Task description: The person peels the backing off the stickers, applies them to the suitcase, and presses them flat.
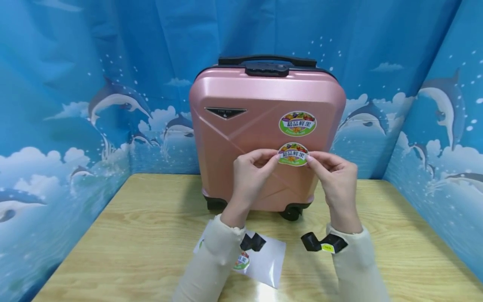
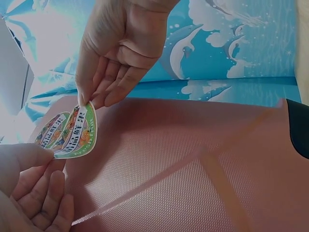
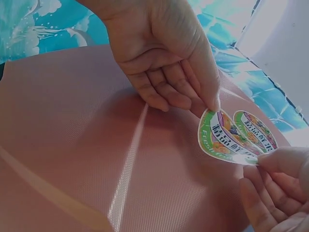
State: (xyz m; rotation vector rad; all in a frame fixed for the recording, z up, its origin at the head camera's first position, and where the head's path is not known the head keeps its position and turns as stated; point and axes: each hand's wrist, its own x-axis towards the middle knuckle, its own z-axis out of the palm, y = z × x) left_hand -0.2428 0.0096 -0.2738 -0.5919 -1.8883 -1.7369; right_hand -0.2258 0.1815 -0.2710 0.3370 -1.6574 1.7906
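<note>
An oval fruit sticker (image 1: 293, 154) is stretched between both hands in front of a pink suitcase (image 1: 260, 90). My left hand (image 1: 252, 176) pinches its left end between thumb and forefinger; my right hand (image 1: 337, 180) pinches the right end the same way. Another matching sticker (image 1: 297, 124) is stuck flat on the suitcase just above. In the left wrist view the held sticker (image 2: 79, 133) bows slightly and overlaps the one behind it. The right wrist view shows the held sticker (image 3: 224, 137) near the shell; whether it touches cannot be told.
A white sticker sheet (image 1: 266, 260) with a fruit sticker (image 1: 242, 261) on it lies on the wooden table (image 1: 143, 235), partly under the left sleeve. The suitcase stands upright on its wheels (image 1: 291, 212). A blue dolphin-print curtain (image 1: 170, 46) hangs behind and at the sides.
</note>
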